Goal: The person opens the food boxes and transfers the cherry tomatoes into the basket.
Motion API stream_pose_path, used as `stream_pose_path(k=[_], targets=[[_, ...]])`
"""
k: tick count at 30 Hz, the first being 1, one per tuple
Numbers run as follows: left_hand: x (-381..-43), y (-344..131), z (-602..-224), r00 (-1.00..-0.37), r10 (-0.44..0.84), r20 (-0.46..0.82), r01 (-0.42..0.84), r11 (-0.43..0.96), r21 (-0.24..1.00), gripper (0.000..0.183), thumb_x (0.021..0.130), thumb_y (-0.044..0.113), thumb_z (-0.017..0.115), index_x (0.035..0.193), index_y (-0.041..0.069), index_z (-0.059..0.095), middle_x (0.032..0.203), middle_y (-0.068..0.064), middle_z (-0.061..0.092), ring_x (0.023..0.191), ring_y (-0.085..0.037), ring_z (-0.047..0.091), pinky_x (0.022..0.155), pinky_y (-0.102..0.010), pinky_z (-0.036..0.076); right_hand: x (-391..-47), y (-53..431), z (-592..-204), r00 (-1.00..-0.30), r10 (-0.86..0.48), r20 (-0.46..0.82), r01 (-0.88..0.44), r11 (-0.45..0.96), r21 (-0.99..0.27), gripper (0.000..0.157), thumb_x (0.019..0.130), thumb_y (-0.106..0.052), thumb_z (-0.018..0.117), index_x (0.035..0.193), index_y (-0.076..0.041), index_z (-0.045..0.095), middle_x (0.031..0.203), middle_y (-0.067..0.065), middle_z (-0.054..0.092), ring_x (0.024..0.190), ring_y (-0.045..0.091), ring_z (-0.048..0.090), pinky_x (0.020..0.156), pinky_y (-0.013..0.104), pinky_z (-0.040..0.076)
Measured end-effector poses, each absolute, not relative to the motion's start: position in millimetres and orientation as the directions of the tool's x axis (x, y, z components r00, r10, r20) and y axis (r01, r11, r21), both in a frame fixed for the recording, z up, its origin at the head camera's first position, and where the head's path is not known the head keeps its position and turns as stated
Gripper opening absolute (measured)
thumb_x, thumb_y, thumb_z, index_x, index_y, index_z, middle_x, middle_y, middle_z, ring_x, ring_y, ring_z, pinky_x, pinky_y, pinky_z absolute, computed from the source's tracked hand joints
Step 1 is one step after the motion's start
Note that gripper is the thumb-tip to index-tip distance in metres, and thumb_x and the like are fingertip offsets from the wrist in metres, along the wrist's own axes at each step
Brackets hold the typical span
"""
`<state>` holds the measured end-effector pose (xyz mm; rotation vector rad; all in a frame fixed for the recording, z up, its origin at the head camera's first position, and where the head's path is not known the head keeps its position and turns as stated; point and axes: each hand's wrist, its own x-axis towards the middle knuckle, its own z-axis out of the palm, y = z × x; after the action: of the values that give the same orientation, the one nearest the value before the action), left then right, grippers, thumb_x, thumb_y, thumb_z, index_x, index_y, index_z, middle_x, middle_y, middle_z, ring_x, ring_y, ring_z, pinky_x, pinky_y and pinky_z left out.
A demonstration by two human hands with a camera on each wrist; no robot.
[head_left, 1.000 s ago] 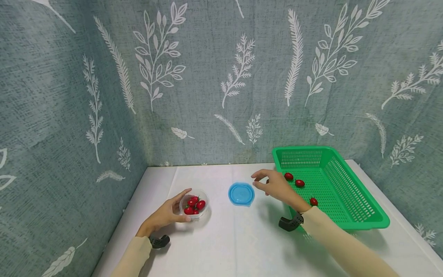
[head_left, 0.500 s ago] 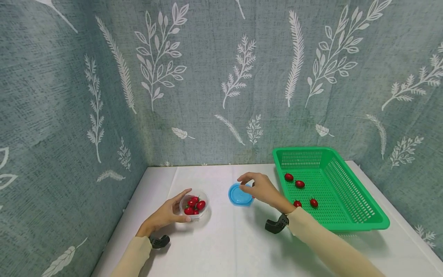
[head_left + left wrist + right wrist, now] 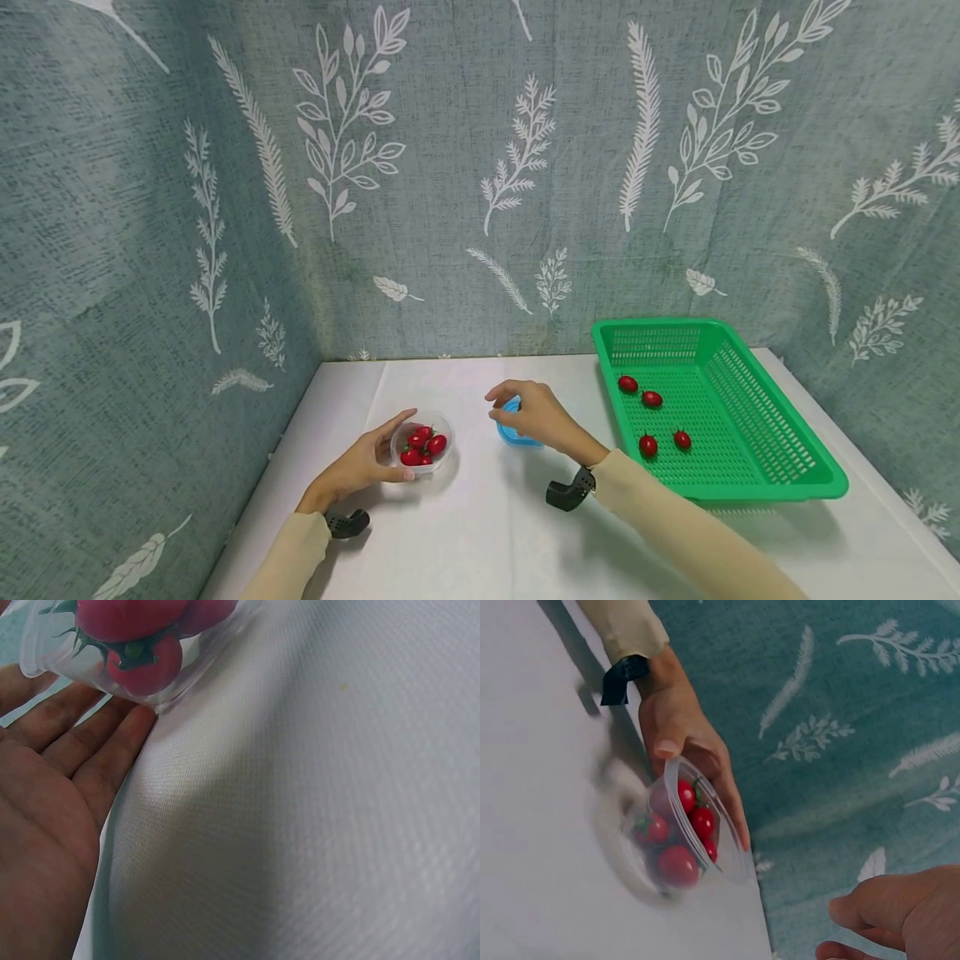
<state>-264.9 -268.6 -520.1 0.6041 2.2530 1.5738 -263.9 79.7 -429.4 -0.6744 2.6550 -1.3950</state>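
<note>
A clear round plastic container of red cherry tomatoes stands on the white tabletop. My left hand holds it from the left, thumb at the near side, fingers round the far side. In the left wrist view, fingertips touch its wall. My right hand is above a blue lid, partly covering it. Its thumb and fingers are curled around a cherry tomato, mostly hidden by the hand. The right wrist view shows only part of this hand, at the lower right, beyond the container.
A green plastic basket stands at the right with several cherry tomatoes on its floor. Patterned grey-green cloth hangs behind the table and along both sides. White cloth covers the tabletop.
My right hand has moved left from the basket's edge to over the blue lid, a bit of red moving along beneath it. The left hand and container have stayed put.
</note>
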Motion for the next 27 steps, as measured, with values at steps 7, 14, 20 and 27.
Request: stream_pose_path(k=[7,14,20,27], targets=[[-266,-269,-519,-0.858,0.514,-0.02,0.163,0.309,0.937,0.106,0.083,0.015,0.088,0.166,0.021,0.022,0.17,-0.01,0.02,0.156,-0.033,0.013,0.121,-0.055,0.022,-265,61,-434,-0.877,-0.445,0.183,-0.415,0.509,-0.754,0.018,0.096,-0.018,0.072,0.114,-0.017,0.074,0.098,-0.006,0.072,0.062,0.01,0.061,0.063,0.031,0.056],[-266,-267,-521,-0.859,0.512,-0.013,0.177,0.322,0.93,0.105,0.084,0.017,0.088,0.166,0.019,0.023,0.168,-0.017,0.023,0.154,-0.037,0.022,0.119,-0.056,0.027,-264,41,-439,-0.863,-0.478,0.16,-0.419,0.504,-0.755,0.019,0.096,-0.018,0.073,0.115,-0.015,0.074,0.1,-0.002,0.073,0.053,0.015,0.059,0.054,0.029,0.056],[-266,-266,-522,-0.864,0.503,-0.022,0.162,0.32,0.933,0.107,0.083,0.016,0.089,0.166,0.018,0.022,0.168,-0.017,0.023,0.154,-0.037,0.022,0.119,-0.054,0.026,-265,31,-441,-0.844,-0.506,0.177,-0.456,0.503,-0.734,0.022,0.096,-0.017,0.073,0.117,-0.009,0.073,0.101,0.002,0.073,0.055,0.011,0.061,0.053,0.026,0.056],[-267,-266,-521,-0.871,0.49,-0.041,0.137,0.323,0.936,0.108,0.08,0.018,0.091,0.165,0.022,0.024,0.166,-0.012,0.031,0.154,-0.032,0.023,0.121,-0.053,0.024,-266,18,-443,-0.835,-0.524,0.168,-0.456,0.487,-0.745,0.021,0.095,-0.016,0.074,0.115,-0.009,0.074,0.103,0.004,0.074,0.057,0.013,0.064,0.053,0.026,0.056]])
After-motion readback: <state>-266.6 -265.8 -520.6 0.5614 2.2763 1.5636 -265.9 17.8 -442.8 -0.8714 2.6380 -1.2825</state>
